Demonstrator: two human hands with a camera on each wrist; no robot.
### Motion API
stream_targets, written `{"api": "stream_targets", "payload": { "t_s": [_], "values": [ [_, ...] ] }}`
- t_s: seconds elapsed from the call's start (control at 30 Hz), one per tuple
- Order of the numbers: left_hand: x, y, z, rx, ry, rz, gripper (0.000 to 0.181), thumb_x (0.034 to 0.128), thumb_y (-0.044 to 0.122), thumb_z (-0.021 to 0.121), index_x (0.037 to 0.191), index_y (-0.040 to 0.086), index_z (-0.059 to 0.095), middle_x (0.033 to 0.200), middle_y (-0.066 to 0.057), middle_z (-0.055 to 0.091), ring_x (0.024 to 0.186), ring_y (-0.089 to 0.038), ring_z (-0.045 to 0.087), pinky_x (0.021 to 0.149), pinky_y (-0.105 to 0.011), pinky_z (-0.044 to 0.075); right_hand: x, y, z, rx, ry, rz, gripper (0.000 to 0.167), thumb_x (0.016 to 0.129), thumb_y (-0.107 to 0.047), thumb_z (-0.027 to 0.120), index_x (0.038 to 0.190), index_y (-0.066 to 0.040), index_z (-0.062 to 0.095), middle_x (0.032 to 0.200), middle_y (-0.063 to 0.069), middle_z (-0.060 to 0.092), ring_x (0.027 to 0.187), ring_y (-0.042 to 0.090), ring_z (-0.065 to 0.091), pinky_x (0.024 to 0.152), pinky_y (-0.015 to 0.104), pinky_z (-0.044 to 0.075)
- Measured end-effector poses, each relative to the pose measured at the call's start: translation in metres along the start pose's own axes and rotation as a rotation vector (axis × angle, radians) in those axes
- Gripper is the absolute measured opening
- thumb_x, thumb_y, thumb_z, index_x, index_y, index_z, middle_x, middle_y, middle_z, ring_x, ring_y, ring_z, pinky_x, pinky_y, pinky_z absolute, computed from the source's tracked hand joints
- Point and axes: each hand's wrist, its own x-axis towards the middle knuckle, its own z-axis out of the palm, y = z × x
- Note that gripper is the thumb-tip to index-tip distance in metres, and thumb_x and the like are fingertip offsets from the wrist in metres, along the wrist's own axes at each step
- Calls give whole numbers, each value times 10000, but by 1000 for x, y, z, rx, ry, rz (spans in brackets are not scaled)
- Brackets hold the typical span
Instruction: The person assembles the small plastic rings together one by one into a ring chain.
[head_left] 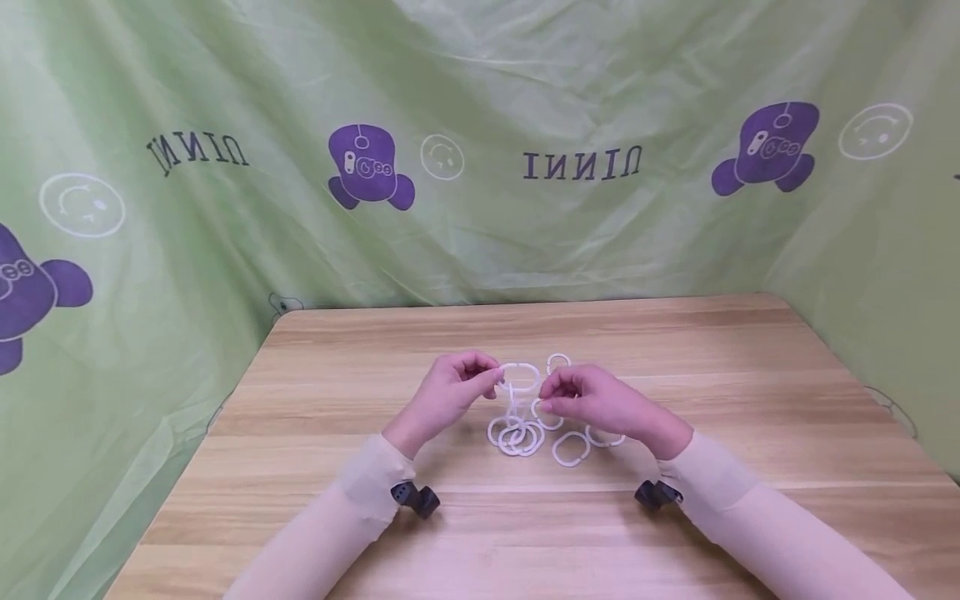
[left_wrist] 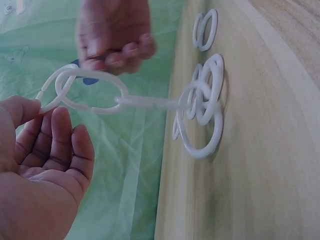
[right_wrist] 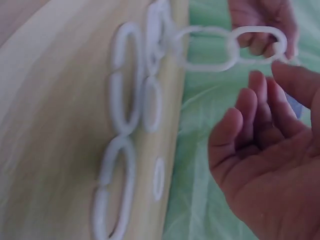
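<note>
My left hand (head_left: pixel 450 392) pinches the end of a white plastic link (left_wrist: pixel 48 80) between thumb and forefinger, above the table. A second open-gapped link (left_wrist: pixel 97 74) hangs through it. Below that, another link seen edge-on (left_wrist: pixel 150 102) runs down to a small pile of white links (head_left: pixel 521 437) on the table. My right hand (head_left: pixel 600 400) hovers just right of the raised links with its fingers loosely curled. In the right wrist view, a gap shows between its thumb and fingers (right_wrist: pixel 232 125), with nothing held there.
Loose white links lie right of the pile, one (head_left: pixel 572 450) nearest the front and one (head_left: pixel 558 360) farther back. They rest on a wood-grain table (head_left: pixel 337 517). A green printed cloth (head_left: pixel 487 233) hangs behind the table and at both sides.
</note>
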Motion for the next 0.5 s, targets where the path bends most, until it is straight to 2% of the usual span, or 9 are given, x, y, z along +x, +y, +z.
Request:
{"api": "stream_targets", "payload": {
  "t_s": [0.13, 0.23, 0.3, 0.5],
  "values": [
    [-1, 3, -3, -7, 10, 0, 196, 947, 169, 660, 1012, -15, 680, 911, -184, 679, 764, -205, 647, 713, -376, 533, -6, 12, 3, -209, -161, 22, 61, 873, -64, 706, 925, -92, 691, 802, -50, 631, 747, 114, 568, 695, 268, 488],
    [-2, 5, -4, -16, 10, 7, 197, 947, 155, 658, 1012, -30, 676, 897, -149, 687, 761, -205, 644, 688, -297, 521, -9, 16, 7, -339, -237, 17, 128, 834, -48, 733, 865, -161, 682, 769, -97, 604, 722, 82, 542, 677, 271, 480],
    [-3, 6, -4, -19, 14, 10, 179, 948, 150, 658, 1002, -20, 679, 885, -119, 690, 758, -205, 643, 686, -286, 522, -11, 16, 9, -400, -254, -4, 157, 813, -52, 754, 834, -182, 669, 752, -106, 586, 713, 72, 526, 672, 270, 472],
    [-5, 9, -5, -32, 19, 18, 149, 949, 133, 661, 991, -7, 685, 885, -110, 688, 750, -203, 635, 685, -277, 525, -10, 14, 12, -532, -232, -74, 192, 764, -54, 776, 807, -195, 655, 755, -108, 548, 728, 80, 504, 686, 278, 454]
  ]
}}
